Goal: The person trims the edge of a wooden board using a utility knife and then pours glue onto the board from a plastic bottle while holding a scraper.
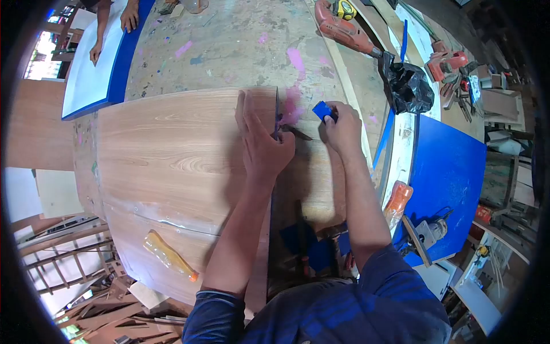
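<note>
My left hand (264, 140) rests on the right edge of a wood-grain panel (166, 137). Some fingers stretch flat over its top, while the thumb side comes down at the edge. Close by that thumb lies a thin dark piece (298, 133), too unclear to name. Held above the bench, to the right of the panel, my right hand (344, 129) is closed on a small blue piece (322, 109) between thumb and fingers. A yellowish plastic bottle (169, 255) with an orange cap lies on the near part of the panel.
A red power tool (346, 31), a tape measure (345, 10) and a black plastic bag (409, 89) lie at the back right. An orange-capped bottle (398, 198) and a blue board (447, 178) are at right. Another person's hands (129, 16) touch a white, blue-edged panel (91, 69).
</note>
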Action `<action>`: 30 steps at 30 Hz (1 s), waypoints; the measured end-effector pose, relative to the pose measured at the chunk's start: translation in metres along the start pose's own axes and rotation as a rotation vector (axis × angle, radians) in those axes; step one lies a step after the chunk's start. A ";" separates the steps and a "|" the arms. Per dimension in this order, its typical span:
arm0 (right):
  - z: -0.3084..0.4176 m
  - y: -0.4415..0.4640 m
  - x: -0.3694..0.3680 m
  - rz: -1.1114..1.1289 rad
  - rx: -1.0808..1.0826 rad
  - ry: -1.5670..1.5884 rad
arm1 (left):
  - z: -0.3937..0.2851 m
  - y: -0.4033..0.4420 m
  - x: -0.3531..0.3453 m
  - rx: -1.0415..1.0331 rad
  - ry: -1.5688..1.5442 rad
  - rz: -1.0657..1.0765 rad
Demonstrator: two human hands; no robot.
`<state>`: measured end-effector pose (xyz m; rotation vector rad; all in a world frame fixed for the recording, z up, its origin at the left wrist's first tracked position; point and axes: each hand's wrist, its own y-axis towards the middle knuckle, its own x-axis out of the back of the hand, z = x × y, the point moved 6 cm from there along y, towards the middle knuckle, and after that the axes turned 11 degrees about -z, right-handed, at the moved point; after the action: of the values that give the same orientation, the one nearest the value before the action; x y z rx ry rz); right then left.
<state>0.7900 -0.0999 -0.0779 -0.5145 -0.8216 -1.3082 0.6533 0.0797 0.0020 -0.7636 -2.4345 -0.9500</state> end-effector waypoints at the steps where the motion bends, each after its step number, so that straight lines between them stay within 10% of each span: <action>1: 0.003 -0.005 0.006 -0.100 0.034 0.010 | 0.001 -0.001 0.001 -0.024 0.030 -0.004; 4: 0.014 -0.031 0.029 -0.325 0.122 0.076 | 0.004 0.000 -0.001 0.000 0.038 0.020; 11: 0.029 -0.155 0.053 -0.090 0.259 0.214 | 0.020 -0.009 0.001 -0.100 -0.125 -0.049; 19: 0.021 -0.274 0.110 0.106 0.312 0.316 | -0.030 -0.121 0.147 0.223 -0.486 0.455; 30: 0.234 -0.266 0.010 0.288 0.776 0.334 | 0.043 -0.341 0.450 0.747 -0.046 -0.545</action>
<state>0.4777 0.0117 0.0459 0.1973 -0.8595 -0.6978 0.0904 0.0524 0.0564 0.1473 -2.7818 -0.1102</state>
